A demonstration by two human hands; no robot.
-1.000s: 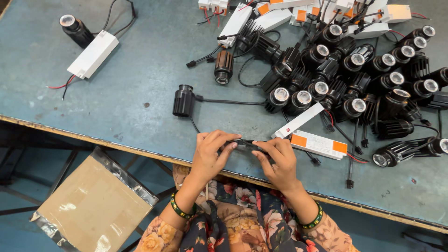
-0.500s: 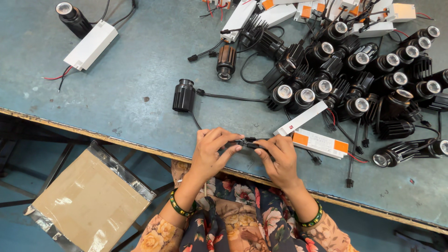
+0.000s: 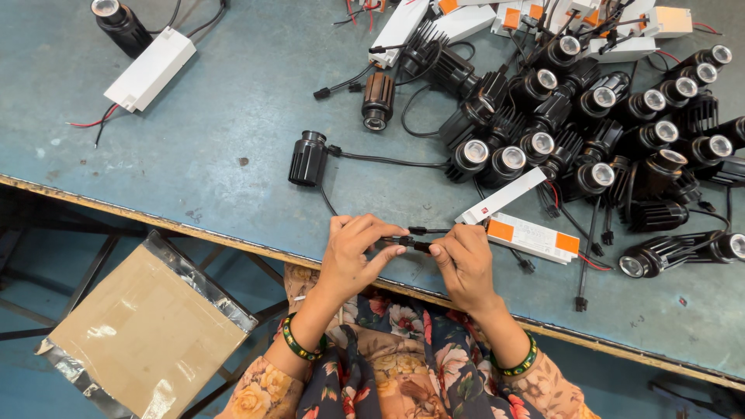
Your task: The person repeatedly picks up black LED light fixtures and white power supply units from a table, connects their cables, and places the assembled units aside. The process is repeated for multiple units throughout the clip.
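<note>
Black connector (image 3: 414,244) lies left-right, pinched by left hand (image 3: 351,260), right hand (image 3: 463,264) fingers.

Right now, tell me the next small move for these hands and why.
Probably press the two halves together: the left hand and right hand each pinch one end of a small black connector at the table edge, ends meeting between the fingertips.

a worn blue-grey worktable (image 3: 194,140) with a pale wooden front edge fills most of the view, its surface scuffed and speckled. below the edge lies a blue floor (image 3: 31,256), dark metal frame bars (image 3: 85,271), and a flat cardboard sheet (image 3: 147,326) edged in silver foil. the light is even.
</note>
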